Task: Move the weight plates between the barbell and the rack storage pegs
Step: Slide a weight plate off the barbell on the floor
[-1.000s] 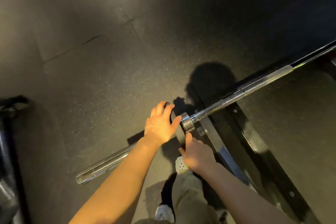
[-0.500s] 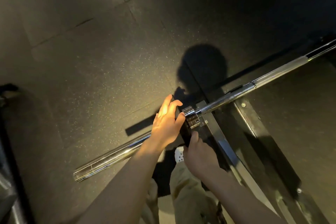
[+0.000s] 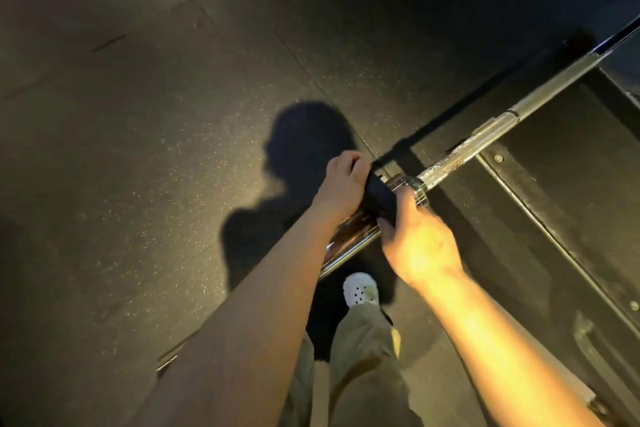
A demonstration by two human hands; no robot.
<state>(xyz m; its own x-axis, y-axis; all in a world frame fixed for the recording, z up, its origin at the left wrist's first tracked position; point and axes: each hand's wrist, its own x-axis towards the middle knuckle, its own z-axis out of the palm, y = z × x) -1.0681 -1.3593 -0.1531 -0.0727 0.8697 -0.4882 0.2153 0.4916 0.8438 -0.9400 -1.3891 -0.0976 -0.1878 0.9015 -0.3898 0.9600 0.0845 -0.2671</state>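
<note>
Now both hands, left hand (image 3: 341, 189) and right hand (image 3: 419, 246), around a weight plate (image 3: 377, 198).

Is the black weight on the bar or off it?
On. The black plate sits on the bar's sleeve against the collar, left hand and right hand gripping its edges.

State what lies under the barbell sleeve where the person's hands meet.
Under the barbell sleeve you see speckled dark floor, a white perforated shoe and a khaki trouser leg. The left hand, right hand and small black plate cover the floor directly beneath their grip.
</note>
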